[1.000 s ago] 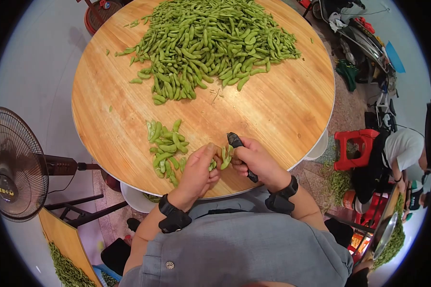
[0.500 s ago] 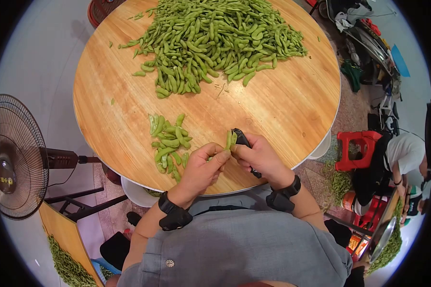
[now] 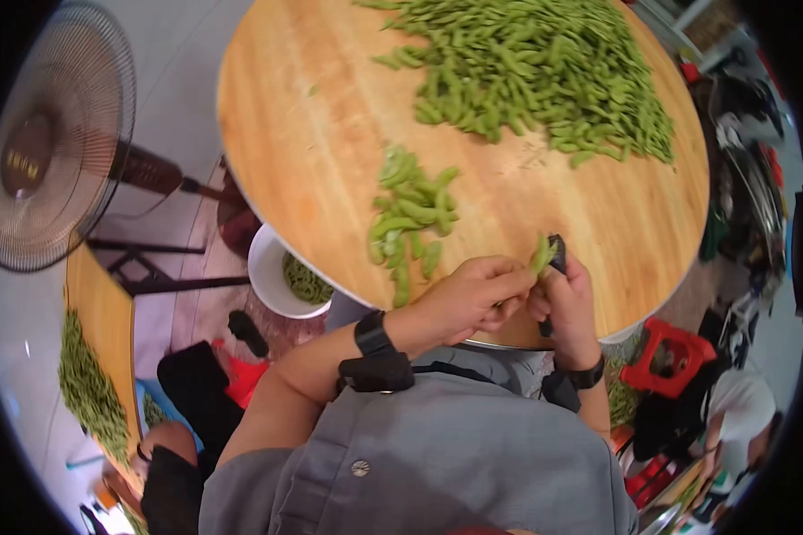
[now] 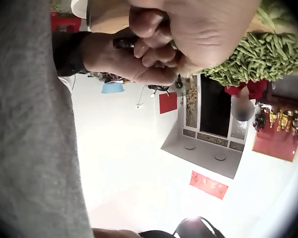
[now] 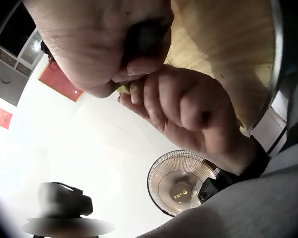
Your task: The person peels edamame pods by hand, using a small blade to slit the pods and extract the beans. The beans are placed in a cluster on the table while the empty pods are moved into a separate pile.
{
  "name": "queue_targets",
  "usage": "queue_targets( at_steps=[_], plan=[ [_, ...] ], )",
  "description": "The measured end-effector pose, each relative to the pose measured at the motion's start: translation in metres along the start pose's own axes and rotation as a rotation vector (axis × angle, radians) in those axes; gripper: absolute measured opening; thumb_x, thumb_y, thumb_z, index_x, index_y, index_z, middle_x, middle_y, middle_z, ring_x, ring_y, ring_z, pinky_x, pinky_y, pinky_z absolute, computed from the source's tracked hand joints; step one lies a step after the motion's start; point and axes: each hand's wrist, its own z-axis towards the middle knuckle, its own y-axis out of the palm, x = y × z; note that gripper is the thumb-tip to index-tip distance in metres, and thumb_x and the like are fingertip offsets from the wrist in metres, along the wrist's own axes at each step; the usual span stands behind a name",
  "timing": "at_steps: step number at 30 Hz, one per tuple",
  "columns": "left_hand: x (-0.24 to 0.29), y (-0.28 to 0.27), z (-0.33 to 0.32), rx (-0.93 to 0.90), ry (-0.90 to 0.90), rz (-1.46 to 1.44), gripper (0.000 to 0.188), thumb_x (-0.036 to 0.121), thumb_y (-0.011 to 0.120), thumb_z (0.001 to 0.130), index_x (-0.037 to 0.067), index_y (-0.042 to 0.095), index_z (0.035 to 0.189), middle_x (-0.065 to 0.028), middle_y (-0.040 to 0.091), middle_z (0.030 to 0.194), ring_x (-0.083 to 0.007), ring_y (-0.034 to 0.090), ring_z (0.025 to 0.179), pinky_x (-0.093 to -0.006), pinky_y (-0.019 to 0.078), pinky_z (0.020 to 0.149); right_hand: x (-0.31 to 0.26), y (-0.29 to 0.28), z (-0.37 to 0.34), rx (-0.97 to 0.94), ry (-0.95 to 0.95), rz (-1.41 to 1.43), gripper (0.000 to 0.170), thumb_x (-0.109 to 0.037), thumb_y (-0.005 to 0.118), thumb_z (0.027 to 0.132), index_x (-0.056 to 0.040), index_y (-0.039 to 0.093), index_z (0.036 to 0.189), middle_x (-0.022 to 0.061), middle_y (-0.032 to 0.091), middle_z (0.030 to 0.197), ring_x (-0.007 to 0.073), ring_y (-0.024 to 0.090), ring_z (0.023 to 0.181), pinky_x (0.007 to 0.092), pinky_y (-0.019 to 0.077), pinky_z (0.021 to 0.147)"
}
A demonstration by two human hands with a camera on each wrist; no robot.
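Observation:
Over the near edge of the round wooden table (image 3: pixel 321 143), my two hands meet at a green edamame pod (image 3: pixel 541 256). My left hand (image 3: pixel 473 299) pinches the pod between thumb and fingers. My right hand (image 3: pixel 569 308) grips a black tool (image 3: pixel 558 248) in its curled fingers, its thumb up against the pod; the tool's working end is hidden. In the right wrist view, a yellow-green bit of pod (image 5: pixel 123 89) shows between the hands. Left of them lies a small group of edamame pods (image 3: pixel 415 214). Beyond it spreads a large edamame pile (image 3: pixel 544 80).
A white bucket (image 3: pixel 272 281) with green pods inside stands below the table's left edge. A standing fan (image 3: pixel 49 143) is at the left. On the right are a red stool (image 3: pixel 665 357) and another person (image 3: pixel 740 410). A side table (image 3: pixel 98 285) holds more pods.
The head view has swung left, so table and pods sit farther right. My hands, apart a second ago, have come together at the pod. The right hand keeps its grip on the black tool.

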Motion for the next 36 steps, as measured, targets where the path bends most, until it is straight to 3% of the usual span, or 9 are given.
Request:
queue_targets(
  at_steps=[5,11,14,16,22,26,29,33,36],
  plan=[
    [-0.007,-0.010,-0.001,0.146,0.308,0.495,0.022,0.024,0.050,0.092,0.006,0.051,0.080,0.0014,0.047,0.060,-0.0021,0.033,0.046,-0.0191,0.0225,0.038,0.004,0.007,0.003,0.027,-0.054,-0.093,0.002,-0.004,0.050,0.085,-0.0042,0.050,0.087,-0.0020,0.046,0.058,0.0047,0.039,0.042,0.0196,0.0307,0.038],
    [-0.012,-0.015,-0.012,-0.076,0.009,-0.251,0.021,0.023,0.052,0.090,0.005,0.053,0.078,0.0008,0.045,0.060,-0.0029,0.032,0.047,-0.0180,0.0216,0.040,0.024,0.005,-0.001,0.104,-0.228,-0.232,0.004,-0.003,0.047,0.084,-0.0041,0.050,0.086,-0.0009,0.048,0.059,0.0048,0.038,0.041,0.0197,0.0312,0.038],
    [-0.009,-0.009,-0.011,-0.055,-0.027,-0.068,0.022,0.022,0.053,0.089,0.004,0.052,0.076,-0.0013,0.047,0.061,-0.0068,0.038,0.050,-0.0209,0.0284,0.043,0.012,0.001,-0.003,0.012,-0.073,-0.065,0.005,-0.004,0.045,0.084,-0.0046,0.050,0.084,-0.0007,0.048,0.057,0.0050,0.038,0.039,0.0196,0.0309,0.036],
    [-0.013,-0.010,-0.006,0.033,0.487,0.561,0.024,0.023,0.052,0.090,0.003,0.051,0.077,-0.0027,0.049,0.064,-0.0109,0.045,0.057,-0.0250,0.0360,0.050,0.007,0.003,-0.003,0.025,-0.013,-0.062,0.007,-0.006,0.043,0.084,-0.0046,0.049,0.083,-0.0004,0.047,0.056,0.0053,0.038,0.038,0.0196,0.0305,0.035],
    [-0.015,-0.016,-0.008,0.179,0.634,0.890,0.026,0.023,0.049,0.092,0.000,0.051,0.079,-0.0020,0.048,0.067,-0.0088,0.046,0.065,-0.0251,0.0391,0.057,0.013,0.010,-0.004,0.046,-0.043,-0.226,0.004,-0.004,0.046,0.083,-0.0046,0.049,0.083,-0.0007,0.048,0.057,0.0053,0.039,0.039,0.0197,0.0316,0.037],
    [-0.017,-0.013,-0.007,0.194,0.425,0.582,0.024,0.021,0.048,0.091,0.000,0.052,0.080,-0.0022,0.048,0.066,-0.0078,0.045,0.064,-0.0250,0.0391,0.057,0.016,0.008,-0.008,0.051,-0.138,-0.321,0.001,-0.005,0.049,0.082,-0.0043,0.050,0.084,-0.0012,0.048,0.059,0.0046,0.041,0.042,0.0192,0.0312,0.038],
    [-0.018,-0.016,-0.005,0.156,0.559,0.733,0.022,0.020,0.048,0.091,0.000,0.053,0.082,-0.0009,0.049,0.065,-0.0072,0.045,0.061,-0.0245,0.0391,0.055,0.007,0.013,-0.008,0.105,-0.083,-0.285,0.004,-0.006,0.052,0.082,-0.0041,0.050,0.085,-0.0019,0.048,0.060,0.0040,0.041,0.043,0.0187,0.0308,0.038],
    [-0.015,-0.016,-0.007,0.155,0.476,0.925,0.020,0.018,0.046,0.090,0.000,0.054,0.085,0.0012,0.050,0.066,-0.0069,0.044,0.058,-0.0236,0.0386,0.052,0.004,0.009,-0.006,0.115,0.025,-0.378,0.015,-0.015,0.060,0.082,-0.0061,0.053,0.092,-0.0037,0.047,0.059,0.0028,0.040,0.043,0.0189,0.0311,0.038],
    [-0.012,-0.009,-0.004,0.189,0.404,0.898,0.019,0.017,0.046,0.090,0.000,0.055,0.086,0.0020,0.049,0.065,-0.0053,0.042,0.054,-0.0218,0.0357,0.048,-0.001,0.004,-0.009,0.070,0.078,-0.200,0.014,-0.015,0.058,0.083,-0.0045,0.053,0.092,-0.0046,0.046,0.058,0.0028,0.040,0.042,0.0191,0.0319,0.038]
  ],
)
